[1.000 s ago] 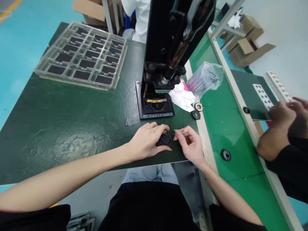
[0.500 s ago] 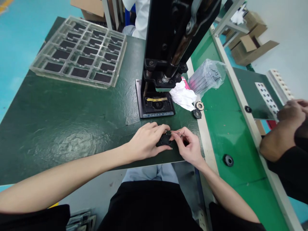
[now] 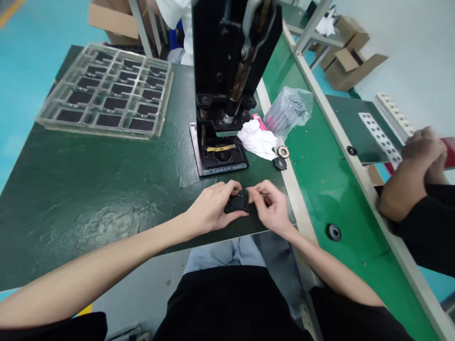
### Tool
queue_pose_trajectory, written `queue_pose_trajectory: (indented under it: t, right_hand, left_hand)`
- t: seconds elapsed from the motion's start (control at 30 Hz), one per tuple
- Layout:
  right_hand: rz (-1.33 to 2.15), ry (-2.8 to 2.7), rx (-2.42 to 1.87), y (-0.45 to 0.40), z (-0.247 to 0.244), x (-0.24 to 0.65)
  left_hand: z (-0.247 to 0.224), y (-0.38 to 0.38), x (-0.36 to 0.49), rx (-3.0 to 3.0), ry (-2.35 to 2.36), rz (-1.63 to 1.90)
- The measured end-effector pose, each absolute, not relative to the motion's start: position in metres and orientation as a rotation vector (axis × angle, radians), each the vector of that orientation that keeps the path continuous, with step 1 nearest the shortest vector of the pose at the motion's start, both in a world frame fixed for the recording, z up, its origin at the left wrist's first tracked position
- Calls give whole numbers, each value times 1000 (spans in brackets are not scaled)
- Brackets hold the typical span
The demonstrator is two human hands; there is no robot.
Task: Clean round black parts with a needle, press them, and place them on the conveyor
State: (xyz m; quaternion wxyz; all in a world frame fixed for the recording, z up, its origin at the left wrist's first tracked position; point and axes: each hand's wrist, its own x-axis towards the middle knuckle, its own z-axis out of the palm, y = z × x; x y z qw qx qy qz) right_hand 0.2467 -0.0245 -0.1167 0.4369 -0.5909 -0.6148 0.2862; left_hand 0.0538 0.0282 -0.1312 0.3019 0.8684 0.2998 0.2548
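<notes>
a person in a black top sits at a dark green desk [image 3: 142, 166], seen from above through a head-worn camera. the left hand [image 3: 209, 206] is partly closed, its thumb and forefinger curved around a black round part [image 3: 239, 201] near the front edge of the desk; whether the part rests on the surface or is held just above it, i cannot tell. the right hand [image 3: 273, 206] is at the part's right side, thumb and forefinger pinched together close to its rim, the other fingers curled in. whether anything small sits between those fingertips is too blurred to tell.

just beyond the hands stands a tall black press [image 3: 213, 80], with a yellow strip [image 3: 221, 148] lying across its base. to the right of the base are a crumpled white cloth [image 3: 258, 139], a clear plastic bag [image 3: 289, 111] of thin items, and two rings side by side, one tan [image 3: 283, 151] and one black [image 3: 280, 164]. at the far left of the desk is a clear divided tray [image 3: 103, 133] with dark flat pieces in its compartments.

along the right runs a bright green strip [image 3: 316, 189] with a black ring-shaped piece [image 3: 333, 232] on it. past its rail, a co-worker's hands [image 3: 424, 149] are close together near a white dotted sheet [image 3: 378, 132].
</notes>
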Motion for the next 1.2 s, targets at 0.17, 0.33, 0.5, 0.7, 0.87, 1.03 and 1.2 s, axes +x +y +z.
queue_pose_trajectory:
  t: [0.17,0.33,0.5,0.7,0.87,1.03,1.2]
  right_hand:
    - [-1,-1451,-1603,-65,-82,315]
    - [-138,-1490,-2113,-158,-86,403]
    - [261,-1394,-2251,-205,-120,420]
    - [345,-1347,-2140,-181,-117,401]
    - [230,-1376,-2026,-139,-104,386]
    - [383,-1339,-1829,-73,-116,370]
    - [505,-1362,-1735,-56,-125,367]
  left_hand:
    - [-132,29,50,2383,807,728]
    - [-134,31,47,2427,877,781]
    - [-134,33,47,2440,914,798]
    - [-132,33,47,2453,882,805]
    - [-131,33,46,2484,814,809]
    - [-120,45,42,2485,917,959]
    - [-112,66,36,2430,1175,1143]
